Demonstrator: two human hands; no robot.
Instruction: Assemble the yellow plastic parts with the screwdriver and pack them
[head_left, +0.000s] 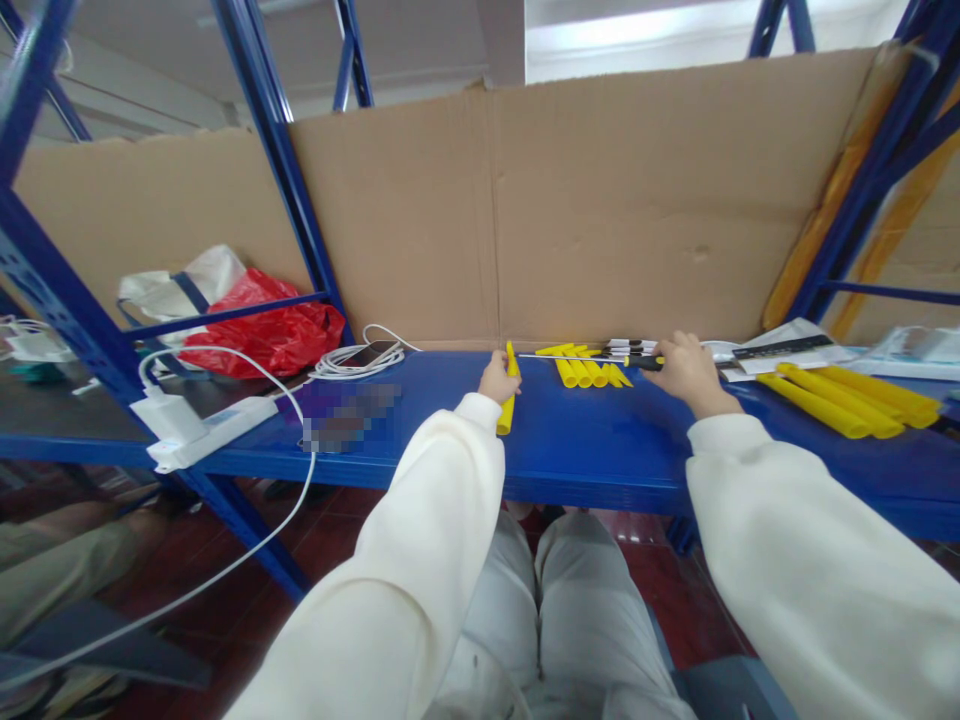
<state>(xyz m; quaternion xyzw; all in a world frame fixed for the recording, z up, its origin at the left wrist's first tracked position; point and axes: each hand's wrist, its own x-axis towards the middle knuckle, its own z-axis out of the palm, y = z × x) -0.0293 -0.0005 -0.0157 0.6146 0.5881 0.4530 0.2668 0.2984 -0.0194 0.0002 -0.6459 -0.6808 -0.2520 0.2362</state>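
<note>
My left hand (497, 378) is closed around a short yellow tube (507, 415), which stands roughly upright near the middle of the blue shelf. In my right hand (686, 372) is a screwdriver (574, 358) with a long thin metal shaft and a dark handle with some yellow. Its shaft points left, and the tip reaches the yellow tube; whether it touches or enters it I cannot tell. Between my hands, behind and below the shaft, lie several short yellow tubes (585, 375) and small yellow pieces (619, 377). Longer yellow tubes (840, 405) lie right of my right hand.
A cardboard panel (637, 210) closes off the back. On the left are a white power strip (225, 430), a coiled white cable (356, 362), and a red plastic bag (270, 325). Blue posts (281, 160) frame the shelf (420, 440). Another person's leg (67, 570) shows at lower left.
</note>
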